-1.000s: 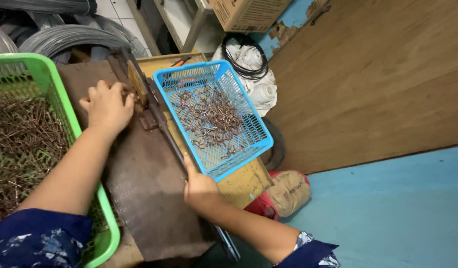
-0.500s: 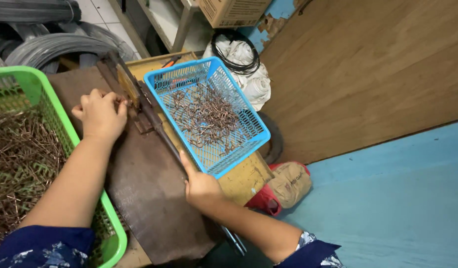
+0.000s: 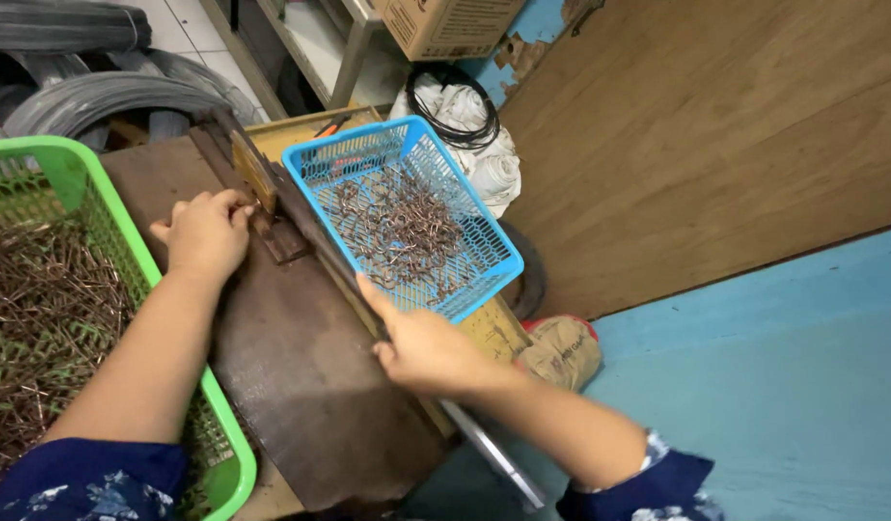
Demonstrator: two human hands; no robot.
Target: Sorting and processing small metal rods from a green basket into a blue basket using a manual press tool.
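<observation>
On the dark rusty metal surface [image 3: 301, 386], the long lever bar [image 3: 320, 241] is gripped by the right hand [image 3: 421, 347] while the left hand [image 3: 209, 232] curls at the small block [image 3: 272, 227], with bent wire pieces [image 3: 397, 227] already filling the blue basket [image 3: 503, 253] and many straight pieces [image 3: 40, 318] left in the green basket [image 3: 219, 425].

Left hand [image 3: 206, 232] is laid knuckles-up, fingers curled, just left of the blue basket [image 3: 404, 212], forearm bare. Right hand [image 3: 424, 345] is closed in a grip below the basket's near corner, thumb extended, sleeve pushed back.
</observation>
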